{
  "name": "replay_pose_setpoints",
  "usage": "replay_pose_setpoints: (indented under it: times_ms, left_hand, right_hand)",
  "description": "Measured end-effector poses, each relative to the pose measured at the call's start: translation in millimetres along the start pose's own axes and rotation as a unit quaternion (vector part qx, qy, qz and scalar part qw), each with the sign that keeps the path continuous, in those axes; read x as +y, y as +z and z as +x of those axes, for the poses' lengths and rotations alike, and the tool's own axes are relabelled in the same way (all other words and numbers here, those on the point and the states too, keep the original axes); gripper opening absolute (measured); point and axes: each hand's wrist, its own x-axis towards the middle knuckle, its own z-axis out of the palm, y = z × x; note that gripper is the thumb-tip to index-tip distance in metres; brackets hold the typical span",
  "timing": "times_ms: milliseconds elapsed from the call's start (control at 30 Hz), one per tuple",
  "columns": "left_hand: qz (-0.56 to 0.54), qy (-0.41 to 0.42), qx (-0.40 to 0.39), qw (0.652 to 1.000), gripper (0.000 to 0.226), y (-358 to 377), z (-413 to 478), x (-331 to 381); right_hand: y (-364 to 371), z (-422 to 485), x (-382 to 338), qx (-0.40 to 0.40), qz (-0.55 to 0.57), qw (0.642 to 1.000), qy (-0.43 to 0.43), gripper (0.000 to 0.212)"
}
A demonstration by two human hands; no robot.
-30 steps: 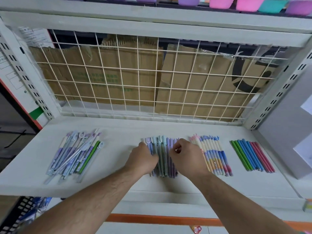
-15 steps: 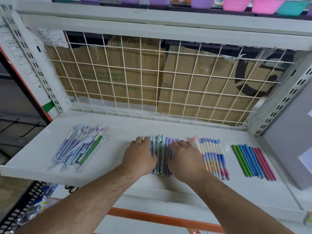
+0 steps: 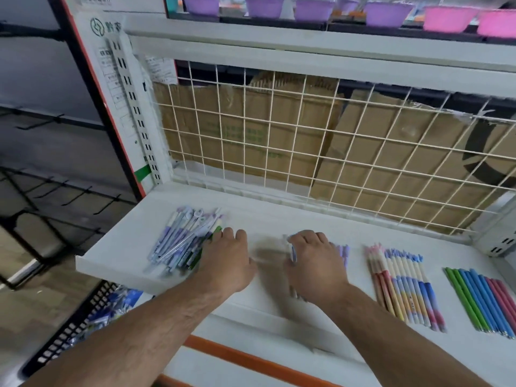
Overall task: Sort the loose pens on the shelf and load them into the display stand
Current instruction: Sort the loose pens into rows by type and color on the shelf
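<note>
Four groups of pens lie on the white shelf point(image 3: 125, 255). At the left is a loose pile of purple and white pens point(image 3: 178, 241) with a green one in it. My left hand point(image 3: 226, 263) rests on the pile's right edge, its fingertips hidden. In the middle, my right hand point(image 3: 312, 263) covers a row of blue and purple pens point(image 3: 344, 251), fingers curled over it and thumb along its left side. To the right lie a pink-to-blue gradient row point(image 3: 405, 286) and a green, blue and pink row point(image 3: 483, 300). No display stand is in view.
A white wire grid point(image 3: 307, 141) backs the shelf, with cardboard behind it. Purple and pink tubs point(image 3: 388, 12) stand on the shelf above. Below left, a black basket point(image 3: 72, 328) holds packaged goods. An orange strip point(image 3: 251, 361) runs under the shelf front.
My left hand has left the middle row and moved left to the loose pile. My right hand stays on the middle row. The camera has swung to the left.
</note>
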Motion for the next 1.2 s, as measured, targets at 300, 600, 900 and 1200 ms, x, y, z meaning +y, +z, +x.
replay_pose_setpoints:
  times_ms: [300, 600, 900, 1200]
  left_hand:
    - [0.073, -0.027, -0.035, 0.996, 0.051, 3, 21, -65]
    - [0.025, 0.005, -0.046, 0.999, 0.026, 4, 33, -78]
    - [0.017, 0.033, -0.072, 0.997, 0.017, -4, 35, -74]
    - [0.036, 0.057, -0.107, 0.992, 0.022, 0, 38, -71]
  right_hand:
    - [7, 23, -45, -0.022, 0.012, 1.000, 0.003, 0.047]
    - [11, 28, -70, -0.012, 0.018, 0.999, 0.032, 0.043]
    - [13, 23, -75, -0.024, 0.019, 0.998, 0.061, 0.043]
    - [11, 11, -73, -0.015, 0.033, 0.996, 0.079, 0.041]
